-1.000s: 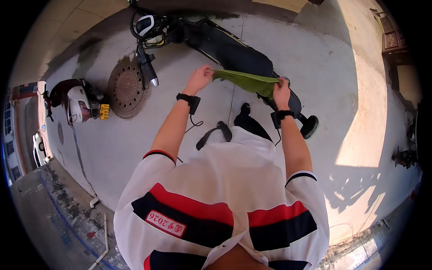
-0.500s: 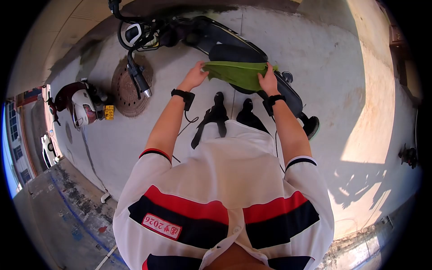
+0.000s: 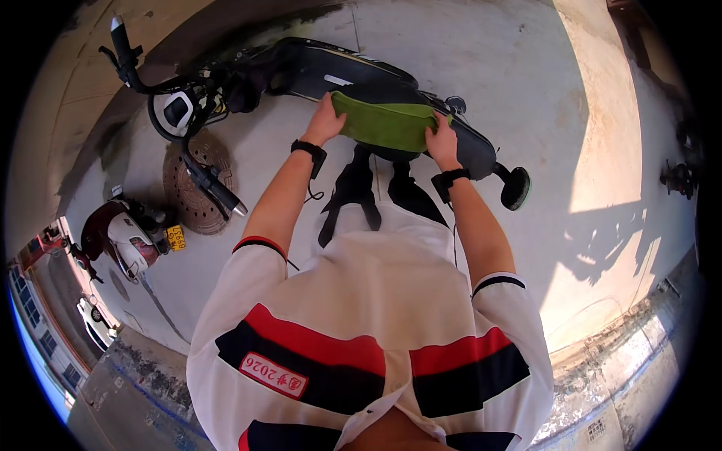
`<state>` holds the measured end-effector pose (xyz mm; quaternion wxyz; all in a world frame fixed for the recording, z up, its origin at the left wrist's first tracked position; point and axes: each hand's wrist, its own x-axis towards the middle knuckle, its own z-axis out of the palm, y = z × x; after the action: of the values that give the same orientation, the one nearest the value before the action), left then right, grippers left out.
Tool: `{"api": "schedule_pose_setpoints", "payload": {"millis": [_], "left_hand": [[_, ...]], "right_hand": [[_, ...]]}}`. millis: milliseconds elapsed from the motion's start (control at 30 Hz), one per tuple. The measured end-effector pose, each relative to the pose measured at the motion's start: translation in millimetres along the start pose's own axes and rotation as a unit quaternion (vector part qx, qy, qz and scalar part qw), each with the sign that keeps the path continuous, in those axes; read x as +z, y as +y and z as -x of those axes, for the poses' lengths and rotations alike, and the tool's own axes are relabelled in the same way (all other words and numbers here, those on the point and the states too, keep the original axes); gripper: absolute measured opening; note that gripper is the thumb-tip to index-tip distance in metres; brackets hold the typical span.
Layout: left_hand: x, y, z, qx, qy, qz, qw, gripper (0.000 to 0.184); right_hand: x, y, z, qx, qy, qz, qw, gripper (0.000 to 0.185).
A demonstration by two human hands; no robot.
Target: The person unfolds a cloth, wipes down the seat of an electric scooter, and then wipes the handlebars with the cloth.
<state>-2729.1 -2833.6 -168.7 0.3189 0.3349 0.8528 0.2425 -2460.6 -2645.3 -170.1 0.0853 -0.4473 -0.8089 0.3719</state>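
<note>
Shirtfront [image 3: 331,286], white with red and navy bands and a "2026" patch [image 3: 274,375], fills the nearest part of the view. Beyond it show dark trousers [image 3: 353,184]. Both bare forearms reach forward, with a black wristband on the left wrist [image 3: 313,154] and another on the right wrist [image 3: 450,180].

Past the wristbands, the left hand [image 3: 324,125] pinches one end of a green cloth [image 3: 385,125], its thumb lying on the near face. The right hand [image 3: 443,141] pinches the opposite end between thumb and fingers, and a small corner of the material pokes out beyond the fingertips. The cloth lies between the two sets of fingers, drawn out crosswise as a band, its lower edge sagging a little toward the body.

Directly behind the cloth and partly hidden by it is the black seat of a dark electric scooter [image 3: 338,64]; whether the cloth touches the seat cannot be told. The scooter's handlebar extends to the left, one grip [image 3: 218,191] passing over a round brown manhole cover [image 3: 185,192] set in the pale concrete ground [image 3: 519,263]. Farther left stands a maroon-and-white scooter [image 3: 129,234] with a yellow licence plate [image 3: 176,237], and well beyond it a white car [image 3: 93,325].
</note>
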Motion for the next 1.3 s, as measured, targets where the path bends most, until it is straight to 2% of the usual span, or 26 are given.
{"api": "schedule_pose_setpoints", "payload": {"millis": [100, 200, 300, 400, 600, 733, 867, 900, 1100, 1200, 1300], "left_hand": [[17.0, 0.9, -10.3, 0.015, 0.03, -0.086, 0.996, 0.087], [16.8, 5.8, -17.9, 0.033, 0.022, -0.095, 0.995, 0.092], [12.5, 11.9, -28.7, 0.041, -0.001, -0.114, 0.993, 0.093], [10.3, 15.5, -32.8, 0.049, -0.024, -0.133, 0.99, 0.094], [-12.1, 6.7, -12.1, 0.117, -0.062, -0.1, 0.986, 0.084], [-28.2, -3.7, -0.6, 0.137, -0.041, -0.037, 0.989, 0.069], [-40.1, -7.5, 12.3, 0.092, -0.057, 0.001, 0.994, 0.063], [-43.1, -6.9, 14.9, 0.073, -0.069, 0.008, 0.995, 0.063], [-32.7, -24.6, 16.8, 0.086, -0.042, 0.013, 0.995, 0.064], [-34.8, -24.2, 16.0, 0.079, -0.044, 0.022, 0.996, 0.063], [-40.8, -19.0, 13.0, 0.065, -0.067, 0.01, 0.996, 0.058]], "right_hand": [[0.3, -3.0, 7.3, 0.01, 0.023, -0.032, 0.999, 0.043], [-3.1, -15.9, 18.7, 0.018, 0.028, -0.03, 0.999, 0.041], [-0.8, -18.1, 24.2, -0.039, 0.063, -0.007, 0.997, 0.041], [3.6, -26.6, 20.8, -0.041, 0.084, -0.007, 0.996, 0.044], [28.5, -31.6, -13.1, -0.042, 0.083, -0.013, 0.996, 0.052], [43.8, -38.5, -44.7, -0.07, 0.042, 0.084, 0.993, 0.054], [67.3, -55.4, -63.2, -0.185, 0.007, 0.132, 0.974, 0.046], [75.4, -61.8, -65.6, -0.186, -0.038, 0.122, 0.974, 0.045], [102.8, -108.1, -46.8, -0.278, -0.109, -0.013, 0.954, 0.045], [93.9, -102.7, -50.1, -0.283, -0.122, -0.046, 0.95, 0.046], [81.4, -97.6, -50.8, -0.209, -0.117, -0.049, 0.97, 0.045]]}}
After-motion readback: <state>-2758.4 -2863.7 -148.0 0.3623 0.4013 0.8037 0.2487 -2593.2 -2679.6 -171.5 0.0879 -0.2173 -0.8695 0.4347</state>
